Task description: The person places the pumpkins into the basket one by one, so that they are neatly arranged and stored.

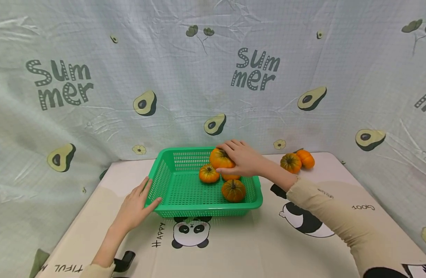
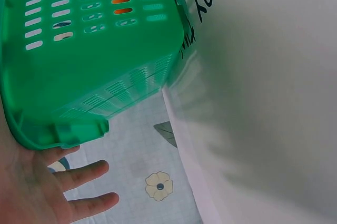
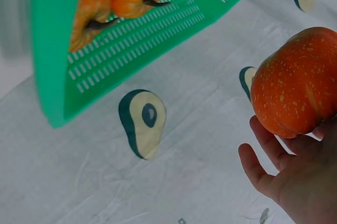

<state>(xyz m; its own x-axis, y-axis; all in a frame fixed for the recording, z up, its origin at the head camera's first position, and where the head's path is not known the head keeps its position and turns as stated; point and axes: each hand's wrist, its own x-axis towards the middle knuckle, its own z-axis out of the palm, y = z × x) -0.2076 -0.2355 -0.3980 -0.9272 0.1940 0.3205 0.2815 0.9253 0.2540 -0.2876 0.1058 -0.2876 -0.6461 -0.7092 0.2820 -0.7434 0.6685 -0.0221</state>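
In the centre of the head view, the person's right hand grasped a pumpkin, its fingers and thumb bent around the orange fruit, above the far right part of a green basket. The right wrist view showed that held pumpkin at the right edge of the frame, apart from the basket in the upper left. At centre left of the head view, the left hand lay against the basket's left side, its fingers straight and spread and clasping nothing (the thumb reached toward the near left corner). Inside the basket sat three more fruits: a small ribbed pumpkin near the middle, a half-hidden pumpkin just under the right hand, and a darker pumpkin at the near right. Two others, a greenish-orange pumpkin and a bright orange pumpkin, stood side by side on the table, right of centre. Behind everything hung a pale cloth printed with avocados.
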